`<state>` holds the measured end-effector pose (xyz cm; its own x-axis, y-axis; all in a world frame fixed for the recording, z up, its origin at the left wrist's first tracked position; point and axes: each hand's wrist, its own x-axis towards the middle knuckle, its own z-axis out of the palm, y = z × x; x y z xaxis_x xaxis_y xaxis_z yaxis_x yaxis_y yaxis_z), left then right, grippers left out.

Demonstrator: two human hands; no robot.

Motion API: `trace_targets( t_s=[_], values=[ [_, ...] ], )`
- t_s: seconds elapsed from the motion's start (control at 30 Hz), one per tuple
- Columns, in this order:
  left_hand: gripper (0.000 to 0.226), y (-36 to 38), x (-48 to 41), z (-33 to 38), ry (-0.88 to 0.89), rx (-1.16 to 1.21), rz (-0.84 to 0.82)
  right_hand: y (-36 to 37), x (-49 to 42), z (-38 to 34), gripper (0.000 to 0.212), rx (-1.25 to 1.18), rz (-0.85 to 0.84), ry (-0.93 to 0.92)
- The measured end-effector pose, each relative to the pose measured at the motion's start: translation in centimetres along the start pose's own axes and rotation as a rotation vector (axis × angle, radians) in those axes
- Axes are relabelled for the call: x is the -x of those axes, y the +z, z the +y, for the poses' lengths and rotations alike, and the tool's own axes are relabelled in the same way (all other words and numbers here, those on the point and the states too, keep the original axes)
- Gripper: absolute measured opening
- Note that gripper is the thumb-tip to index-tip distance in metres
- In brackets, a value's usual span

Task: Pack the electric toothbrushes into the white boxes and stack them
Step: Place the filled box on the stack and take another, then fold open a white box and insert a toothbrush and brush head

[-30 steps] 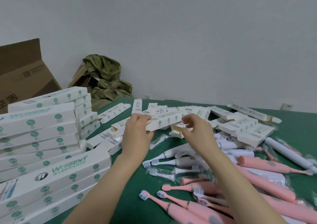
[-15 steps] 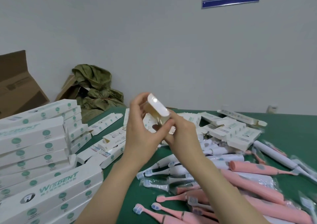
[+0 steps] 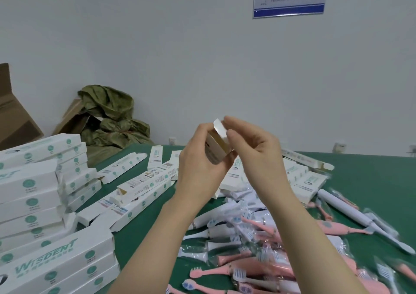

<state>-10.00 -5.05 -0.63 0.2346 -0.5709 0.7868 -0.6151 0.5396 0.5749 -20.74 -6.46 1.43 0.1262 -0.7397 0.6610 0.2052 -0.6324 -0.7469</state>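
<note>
white box (image 3: 217, 147) in the air above the table (image 3: 371, 181), open end up, flap raised | left grip (image 3: 202, 165) curled round box body | right grip (image 3: 254, 145) pinches flap, thumb and index | toothbrushes (image 3: 270, 260) piled below, right | box stack (image 3: 33, 192) far left
</note>
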Motion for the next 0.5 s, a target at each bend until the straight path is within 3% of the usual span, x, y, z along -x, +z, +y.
trace_targets(
  t_s=[0.1,0.33,0.5],
  values=[
    [0.035,-0.2,0.1,0.0,-0.011,0.064,-0.022,0.3,0.4,0.6,0.025,0.076,-0.035,0.002],
    [0.045,0.0,0.1,-0.7,-0.113,0.073,-0.05,0.7,0.4,1.7,0.033,0.291,0.004,-0.058],
    [0.025,0.3,0.4,-0.3,-0.006,0.048,0.01,0.7,0.7,1.8,0.03,0.318,0.033,-0.106]
  ],
)
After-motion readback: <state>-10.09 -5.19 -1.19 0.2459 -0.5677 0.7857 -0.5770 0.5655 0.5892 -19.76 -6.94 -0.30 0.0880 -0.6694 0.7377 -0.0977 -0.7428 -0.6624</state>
